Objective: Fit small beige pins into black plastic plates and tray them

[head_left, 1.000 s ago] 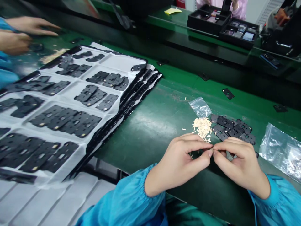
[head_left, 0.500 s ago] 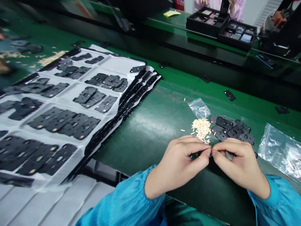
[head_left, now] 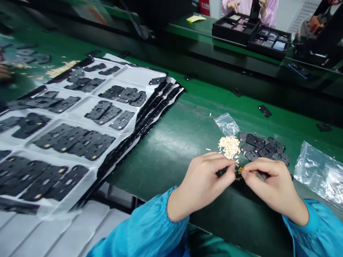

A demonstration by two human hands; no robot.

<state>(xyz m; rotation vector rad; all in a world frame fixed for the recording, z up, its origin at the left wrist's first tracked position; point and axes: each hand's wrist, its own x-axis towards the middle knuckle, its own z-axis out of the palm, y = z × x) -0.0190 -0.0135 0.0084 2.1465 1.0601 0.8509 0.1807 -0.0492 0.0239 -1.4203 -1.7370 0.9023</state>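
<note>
Strips (head_left: 229, 147) left of die-cut pads (head_left: 264, 150)

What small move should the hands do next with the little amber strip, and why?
Probably press the amber strip onto a loose black part: the right hand pinches it beside those parts, and parts on the white tray show similar yellow marks.

The bench (head_left: 171, 157) is deep green, streaked with pale scuffs. White sheets (head_left: 134, 75) carry black parts (head_left: 75, 142) in gridded clusters, some flecked gold. Cream strips (head_left: 229, 147) heap beside more black parts (head_left: 264, 150). An amber sliver (head_left: 240, 170) glints at the fingertips of the left hand (head_left: 203, 182) and right hand (head_left: 270, 189), whose sleeves (head_left: 139, 228) are bright blue. A co-worker's sleeve (head_left: 270, 14) is pink.
</note>
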